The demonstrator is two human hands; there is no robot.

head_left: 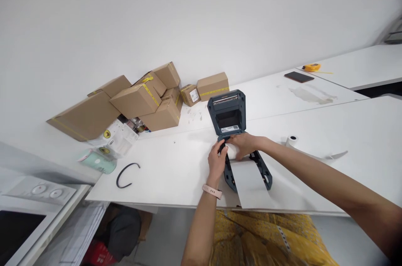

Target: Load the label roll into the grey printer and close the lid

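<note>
A dark blue label printer stands open on the white table, its lid tipped back. A white paper roll sits in its bay, and a strip of white paper runs out over the front toward me. My right hand lies curled over the roll, gripping it. My left hand, with a pink band at the wrist, presses its fingers against the printer's left side beside the roll.
A heap of cardboard boxes lies at the back left against the wall. A mint green roll and a black curved cable lie left of the printer. Another white roll is at right. A phone and yellow tape measure are far right.
</note>
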